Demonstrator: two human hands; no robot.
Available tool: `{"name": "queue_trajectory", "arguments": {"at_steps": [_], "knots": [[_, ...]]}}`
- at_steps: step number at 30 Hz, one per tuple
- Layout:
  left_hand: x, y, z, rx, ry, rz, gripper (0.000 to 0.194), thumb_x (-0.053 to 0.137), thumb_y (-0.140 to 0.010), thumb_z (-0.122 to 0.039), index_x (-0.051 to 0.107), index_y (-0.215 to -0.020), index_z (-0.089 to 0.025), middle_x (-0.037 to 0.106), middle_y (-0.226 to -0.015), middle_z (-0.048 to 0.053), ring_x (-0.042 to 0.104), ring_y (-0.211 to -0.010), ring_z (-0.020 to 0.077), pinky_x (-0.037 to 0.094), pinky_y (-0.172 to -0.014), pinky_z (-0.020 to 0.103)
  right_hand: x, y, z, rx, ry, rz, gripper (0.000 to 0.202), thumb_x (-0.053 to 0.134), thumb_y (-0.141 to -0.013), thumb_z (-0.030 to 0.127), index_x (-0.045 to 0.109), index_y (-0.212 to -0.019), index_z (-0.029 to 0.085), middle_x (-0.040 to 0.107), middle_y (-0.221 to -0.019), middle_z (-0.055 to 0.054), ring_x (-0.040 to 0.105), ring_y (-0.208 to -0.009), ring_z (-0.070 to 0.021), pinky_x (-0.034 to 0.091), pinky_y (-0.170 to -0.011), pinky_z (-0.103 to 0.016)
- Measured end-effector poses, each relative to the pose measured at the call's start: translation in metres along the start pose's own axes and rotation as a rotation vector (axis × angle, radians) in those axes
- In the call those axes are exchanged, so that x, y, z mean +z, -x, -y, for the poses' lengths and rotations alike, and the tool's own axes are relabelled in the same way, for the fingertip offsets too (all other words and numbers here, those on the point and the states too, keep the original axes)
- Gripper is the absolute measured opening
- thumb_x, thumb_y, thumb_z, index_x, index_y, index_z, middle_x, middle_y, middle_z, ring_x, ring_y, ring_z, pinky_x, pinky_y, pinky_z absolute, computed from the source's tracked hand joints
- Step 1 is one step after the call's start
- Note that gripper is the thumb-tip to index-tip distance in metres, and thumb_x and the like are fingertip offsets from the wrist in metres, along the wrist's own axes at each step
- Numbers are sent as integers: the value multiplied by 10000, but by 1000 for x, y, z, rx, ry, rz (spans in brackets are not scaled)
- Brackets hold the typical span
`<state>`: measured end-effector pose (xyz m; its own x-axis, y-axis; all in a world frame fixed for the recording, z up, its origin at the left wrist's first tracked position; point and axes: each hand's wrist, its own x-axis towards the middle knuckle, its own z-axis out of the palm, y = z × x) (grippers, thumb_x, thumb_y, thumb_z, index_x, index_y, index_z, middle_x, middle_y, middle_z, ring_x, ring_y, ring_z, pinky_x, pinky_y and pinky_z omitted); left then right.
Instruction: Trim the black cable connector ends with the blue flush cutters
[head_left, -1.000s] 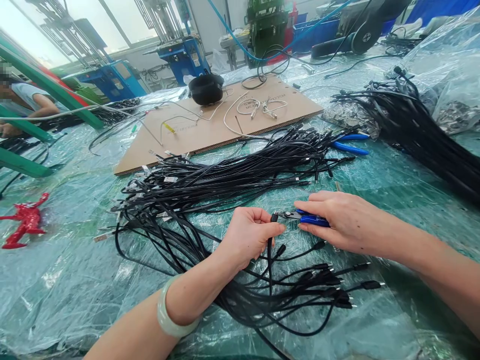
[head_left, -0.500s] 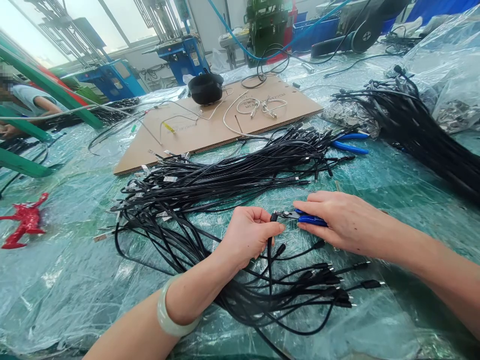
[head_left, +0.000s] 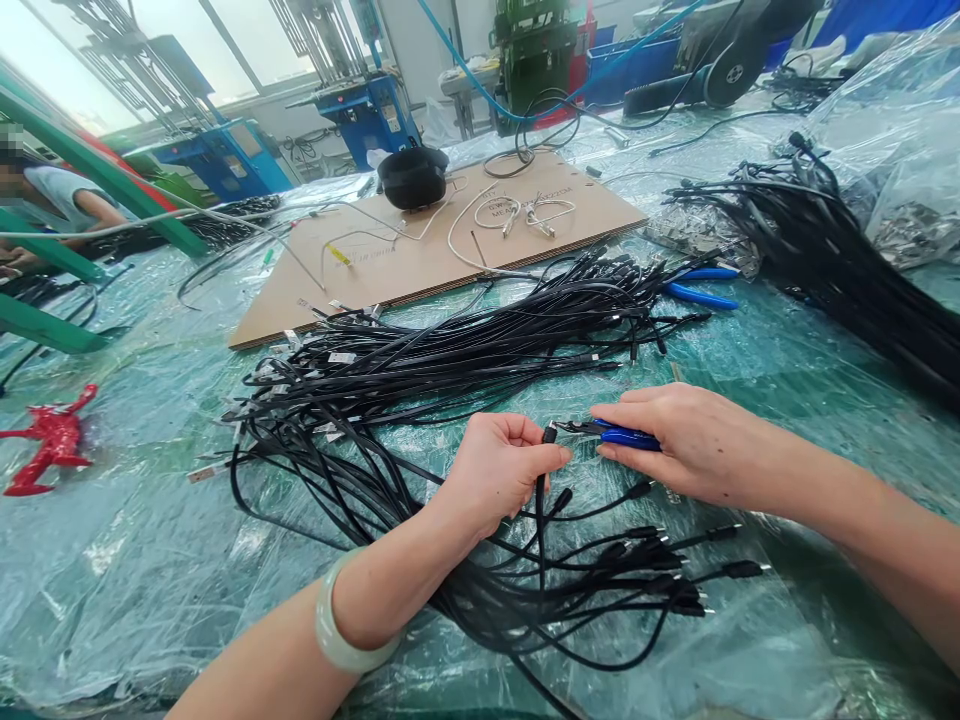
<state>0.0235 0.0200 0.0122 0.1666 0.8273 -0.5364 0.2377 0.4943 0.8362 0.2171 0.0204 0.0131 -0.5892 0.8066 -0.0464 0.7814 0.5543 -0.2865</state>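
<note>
Though small — plug (head_left: 550, 434) in left hand (head_left: 499, 468).

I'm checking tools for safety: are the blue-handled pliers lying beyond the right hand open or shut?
Handles spread: the blue-handled pliers show a gap between their grips. Jaws: cannot tell; the black cables hide them.

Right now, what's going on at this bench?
The left hand pinches the end of a black cable, while the right hand holds blue-handled cutters with their tips at that end. Beyond the hands, a long bundle of black cables lies in front of a cardboard sheet.
</note>
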Motion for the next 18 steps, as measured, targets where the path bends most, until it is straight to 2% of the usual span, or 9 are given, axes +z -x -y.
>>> {"name": "queue_trajectory", "arguments": {"at_steps": [11,18], "knots": [[1,-1,2,29,-12,-13,238,665,-604,-189,456,-491,-173,423,-343,-91,284,-243,21,180,-242,136,4,-1,4,1,93,-41,305,462,-884,322,594,-1102,154,611,-824,-69,580,-732,-216,409,-618,-314],[0,-1,2,40,1,-16,239,666,-599,-175,456,-486,-171,413,-326,-98,273,-241,14,168,-248,130,6,-2,3,-5,106,-50,272,479,-878,301,609,-1064,150,602,-788,-60,578,-701,-208,407,-601,-306]]}}
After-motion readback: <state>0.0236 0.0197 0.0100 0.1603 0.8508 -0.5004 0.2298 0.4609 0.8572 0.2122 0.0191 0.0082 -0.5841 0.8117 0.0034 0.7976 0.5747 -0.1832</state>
